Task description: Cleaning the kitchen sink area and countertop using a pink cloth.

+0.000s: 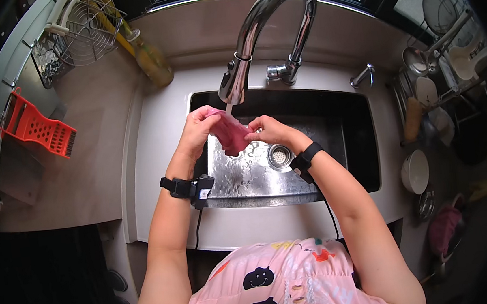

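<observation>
A wet pink-red piece of cloth or similar limp material (231, 135) is stretched between my hands above the stainless steel sink (242, 184). My left hand (198, 130) pinches its upper left edge between thumb and fingers. At its right edge, my right hand (270, 130) grips it with the fingertips. Water from the chrome pull-down faucet (235, 81) runs onto the upper part of it. The sink drain (280, 156) lies below, near my right wrist.
An orange plastic grater (41, 126) hangs at left, near a glass bottle (150, 60). A chrome dispenser or lever (363, 76) stands behind the sink. At right are a rack with ladles (415, 59), a white bowl (415, 172) and a pot-like vessel with a dark pink item (444, 230).
</observation>
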A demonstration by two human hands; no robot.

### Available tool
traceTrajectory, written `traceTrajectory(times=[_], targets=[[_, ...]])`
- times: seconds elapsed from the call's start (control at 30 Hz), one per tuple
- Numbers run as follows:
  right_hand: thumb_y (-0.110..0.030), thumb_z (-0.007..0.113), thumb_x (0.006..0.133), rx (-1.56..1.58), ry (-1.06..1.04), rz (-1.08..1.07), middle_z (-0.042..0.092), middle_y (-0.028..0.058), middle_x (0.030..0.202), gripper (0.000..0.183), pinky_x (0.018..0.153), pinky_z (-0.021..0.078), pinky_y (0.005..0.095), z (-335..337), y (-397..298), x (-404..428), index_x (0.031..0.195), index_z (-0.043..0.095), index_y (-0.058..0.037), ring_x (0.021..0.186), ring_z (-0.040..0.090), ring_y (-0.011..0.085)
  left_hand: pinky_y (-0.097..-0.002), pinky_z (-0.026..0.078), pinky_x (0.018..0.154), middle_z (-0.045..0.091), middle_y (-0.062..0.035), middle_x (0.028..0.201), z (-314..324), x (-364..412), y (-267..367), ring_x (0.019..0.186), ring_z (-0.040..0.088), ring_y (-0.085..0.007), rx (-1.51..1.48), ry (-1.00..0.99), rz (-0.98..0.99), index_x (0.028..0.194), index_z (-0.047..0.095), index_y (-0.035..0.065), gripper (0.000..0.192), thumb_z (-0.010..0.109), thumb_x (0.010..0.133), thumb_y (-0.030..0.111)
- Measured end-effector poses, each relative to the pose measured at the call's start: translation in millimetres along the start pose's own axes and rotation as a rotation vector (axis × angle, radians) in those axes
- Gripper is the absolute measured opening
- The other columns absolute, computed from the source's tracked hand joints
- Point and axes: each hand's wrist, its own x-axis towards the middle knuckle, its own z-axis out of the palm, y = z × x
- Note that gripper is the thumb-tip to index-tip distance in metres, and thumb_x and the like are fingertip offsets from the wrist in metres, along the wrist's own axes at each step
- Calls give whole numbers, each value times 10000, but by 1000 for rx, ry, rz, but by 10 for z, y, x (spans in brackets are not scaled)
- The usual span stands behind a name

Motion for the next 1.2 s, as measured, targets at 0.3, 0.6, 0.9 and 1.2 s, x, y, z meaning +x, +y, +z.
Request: traceTrajectory(times=[0.3,0.6,0.9,1.2], targets=[[-205,610,835,326,167,-294,564,29,880,205,719,452,262,266,-530,227,899,558,-16,788,546,113,-215,432,490,593,-26,688,38,50,-402,556,542,-84,260,73,-87,805,613,-13,76,538,813,2],[-106,610,822,641,73,-251,590,31,901,309,689,462,228,193,-437,97,1094,498,-12,803,548,84,-254,492,736,626,-72,914,9,60,-372,806,602,-133,-401,96,-31,970,590,9,136,534,848,33],[-242,675,797,193,417,-345,572,38,855,319,662,462,242,261,-637,259,954,575,18,747,541,99,-235,476,586,597,-31,788,67,50,-398,640,559,-111,8,-46,-204,929,572,11,116,580,814,25],[-28,629,748,536,73,70,600,29,884,304,732,478,265,489,-54,129,1041,548,-36,791,584,122,-304,482,792,579,-58,960,-55,145,-267,859,583,-160,-429,141,171,1055,501,34,224,497,837,-17]])
